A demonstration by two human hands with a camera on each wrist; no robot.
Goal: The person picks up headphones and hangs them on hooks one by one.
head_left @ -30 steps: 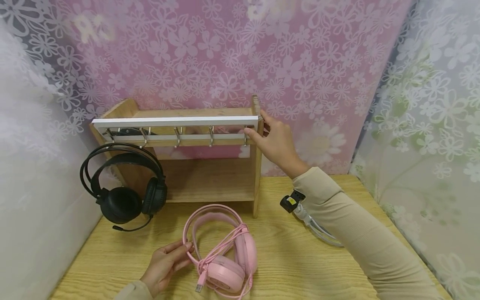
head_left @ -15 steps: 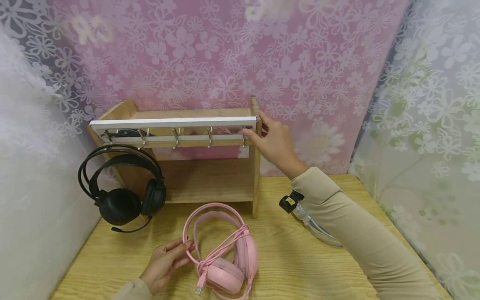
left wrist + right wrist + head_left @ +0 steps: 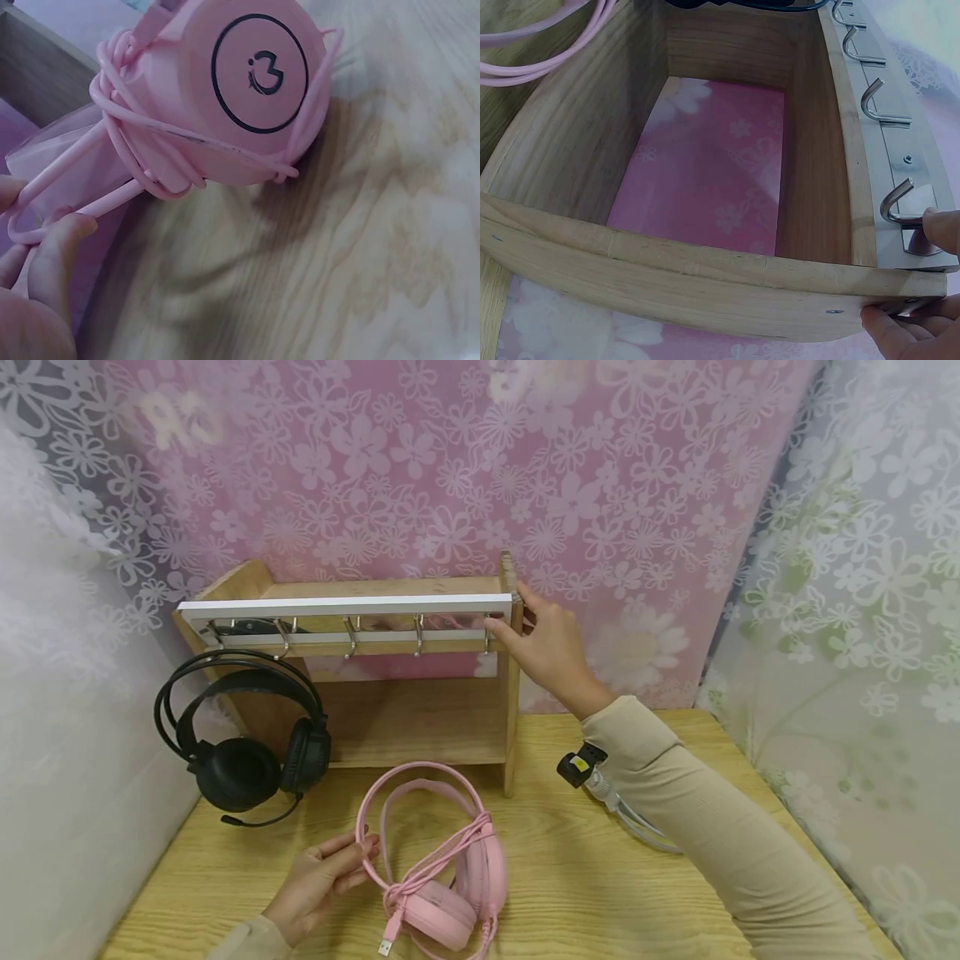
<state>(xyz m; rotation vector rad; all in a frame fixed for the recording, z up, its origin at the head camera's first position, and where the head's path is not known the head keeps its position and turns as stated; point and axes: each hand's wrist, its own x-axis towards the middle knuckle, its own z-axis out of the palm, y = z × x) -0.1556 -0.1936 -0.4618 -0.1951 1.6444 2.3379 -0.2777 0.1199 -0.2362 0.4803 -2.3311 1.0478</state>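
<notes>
My left hand [image 3: 318,881] pinches the left side of the outer headband of a pink headset [image 3: 491,868]. A pink cable is wound around the headset, and its USB plug [image 3: 388,935] hangs below my fingers. In the left wrist view, a round ear cup [image 3: 259,75] with a dark ring and logo faces the camera. My right hand [image 3: 555,647] grips the right end of a wooden shelf [image 3: 420,718] and its metal hook rail [image 3: 345,606]. The thumb lies by the last hook [image 3: 904,206], with fingers behind the side board. From the leftmost hooks hangs a black headset [image 3: 240,772].
The shelf stands on a wood-grain table [image 3: 600,893] against a pink flowered wall [image 3: 450,460]. A white cable [image 3: 637,822] lies beneath my right forearm. Pale walls rise on both sides.
My left hand and the pink headset have shifted slightly left. My right hand keeps its grip on the shelf's right end. The black headset hangs as before.
</notes>
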